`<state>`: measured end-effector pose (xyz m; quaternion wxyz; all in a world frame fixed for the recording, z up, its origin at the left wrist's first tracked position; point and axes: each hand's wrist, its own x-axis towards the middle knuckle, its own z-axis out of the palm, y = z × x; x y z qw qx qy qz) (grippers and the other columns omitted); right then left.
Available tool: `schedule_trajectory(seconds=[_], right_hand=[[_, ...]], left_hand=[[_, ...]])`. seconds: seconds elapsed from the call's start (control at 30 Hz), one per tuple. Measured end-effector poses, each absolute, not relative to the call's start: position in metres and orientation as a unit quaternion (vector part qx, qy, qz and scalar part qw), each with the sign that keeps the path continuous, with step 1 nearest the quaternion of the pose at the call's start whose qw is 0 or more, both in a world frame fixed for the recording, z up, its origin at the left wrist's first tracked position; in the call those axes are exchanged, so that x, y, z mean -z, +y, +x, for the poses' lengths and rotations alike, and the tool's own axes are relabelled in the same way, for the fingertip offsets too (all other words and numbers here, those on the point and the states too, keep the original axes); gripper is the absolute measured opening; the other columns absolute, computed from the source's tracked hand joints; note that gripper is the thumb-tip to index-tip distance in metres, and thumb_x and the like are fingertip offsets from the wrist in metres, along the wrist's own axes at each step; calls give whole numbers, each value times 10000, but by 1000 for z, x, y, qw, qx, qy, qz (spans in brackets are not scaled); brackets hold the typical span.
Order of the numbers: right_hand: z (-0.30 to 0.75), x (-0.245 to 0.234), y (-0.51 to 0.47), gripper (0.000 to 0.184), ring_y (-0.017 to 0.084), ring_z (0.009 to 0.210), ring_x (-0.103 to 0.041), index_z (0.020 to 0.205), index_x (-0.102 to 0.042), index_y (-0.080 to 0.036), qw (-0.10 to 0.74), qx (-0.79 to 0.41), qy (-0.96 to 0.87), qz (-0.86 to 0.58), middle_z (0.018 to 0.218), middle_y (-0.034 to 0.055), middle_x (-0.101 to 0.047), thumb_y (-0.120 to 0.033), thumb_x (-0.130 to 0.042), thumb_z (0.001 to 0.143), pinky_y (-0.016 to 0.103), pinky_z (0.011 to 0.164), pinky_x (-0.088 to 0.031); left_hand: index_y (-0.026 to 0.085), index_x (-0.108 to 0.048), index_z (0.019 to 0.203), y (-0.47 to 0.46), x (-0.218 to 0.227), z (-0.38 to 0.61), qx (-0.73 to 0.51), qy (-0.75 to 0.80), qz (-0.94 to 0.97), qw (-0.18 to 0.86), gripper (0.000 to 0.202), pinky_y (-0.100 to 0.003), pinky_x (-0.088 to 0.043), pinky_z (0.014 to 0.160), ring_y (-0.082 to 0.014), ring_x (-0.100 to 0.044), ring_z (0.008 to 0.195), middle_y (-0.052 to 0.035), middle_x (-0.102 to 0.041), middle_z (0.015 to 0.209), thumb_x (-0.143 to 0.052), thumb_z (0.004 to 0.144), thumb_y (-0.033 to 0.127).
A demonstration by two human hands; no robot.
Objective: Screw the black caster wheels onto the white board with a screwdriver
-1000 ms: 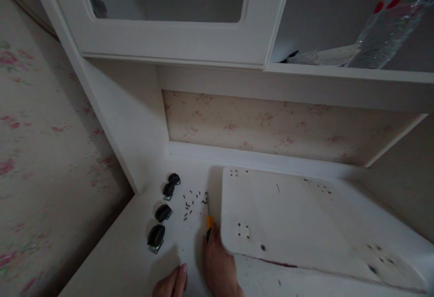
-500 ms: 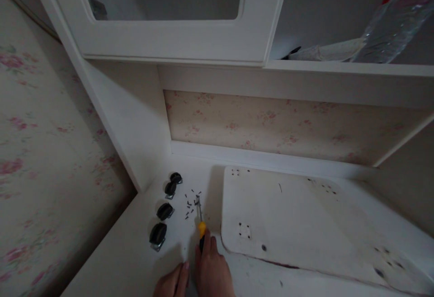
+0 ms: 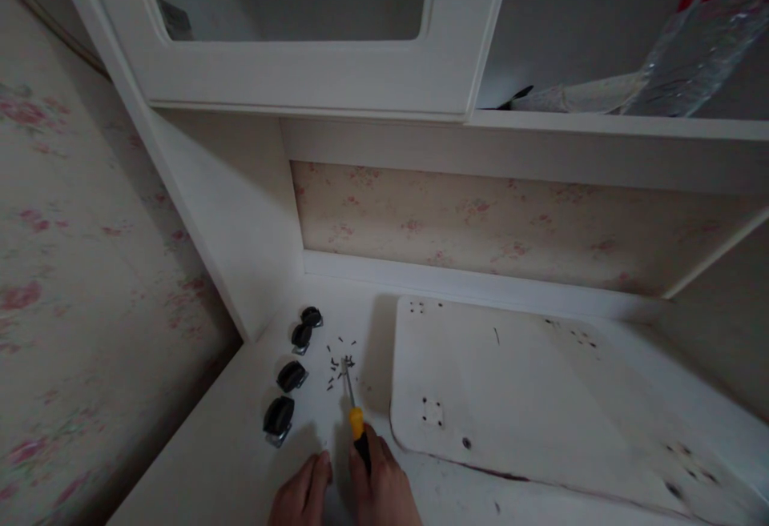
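Note:
In my right hand (image 3: pixel 384 482) is a screwdriver (image 3: pixel 356 422) with a yellow and black handle, its shaft pointing away from me. The tip lies among several small dark screws (image 3: pixel 334 367) scattered on the white tabletop (image 3: pixel 228 462). My left hand (image 3: pixel 301 492) rests beside it, fingers curled and pressed together; whether anything is inside them is hidden. Left of the screws, several black casters (image 3: pixel 291 376) with metal plates stand in a row. To the right lies a white board (image 3: pixel 510 398) with groups of screw holes near its corners.
A white cabinet (image 3: pixel 312 78) with a glass door hangs above the tabletop. On its open shelf at the upper right sits a clear plastic package (image 3: pixel 690 46). A side panel (image 3: pixel 240 214) and flowered wallpaper (image 3: pixel 90 270) bound the left.
My right hand has drawn the screwdriver slightly back toward me, and its tip has shifted a little left among the screws. My left hand has moved slightly left.

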<state>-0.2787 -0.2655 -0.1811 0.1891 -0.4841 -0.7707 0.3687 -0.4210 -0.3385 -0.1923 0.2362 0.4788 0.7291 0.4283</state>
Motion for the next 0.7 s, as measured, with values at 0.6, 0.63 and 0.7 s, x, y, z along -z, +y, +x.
schedule_trajectory(seconds=[0.6, 0.63, 0.7], right_hand=[[-251, 186, -271, 530, 301, 1333, -546, 1325, -651, -96, 308, -487, -664, -476, 1371, 129, -627, -411, -443, 953, 464, 1150, -361], [-250, 186, -271, 526, 299, 1334, -545, 1323, -653, -96, 310, -490, -661, -477, 1369, 128, -630, -404, -442, 952, 462, 1153, -358], [-250, 188, -271, 530, 301, 1321, -559, 1310, -664, -96, 311, -506, -644, -482, 1353, 130, -642, -416, -448, 947, 455, 1145, -374]], left_hand=[[125, -593, 1310, -221, 165, -413, -164, 804, 572, 13, 427, -316, -561, 773, -239, -715, 993, -196, -617, 1321, -366, 953, 64], [147, -573, 1342, -219, 167, -413, -161, 801, 576, 16, 451, -311, -559, 767, -231, -714, 993, -184, -609, 1339, -363, 953, 59], [190, -567, 1356, -218, 170, -414, -156, 797, 583, 24, 477, -304, -556, 771, -221, -707, 1013, -156, -602, 1362, -368, 947, 47]])
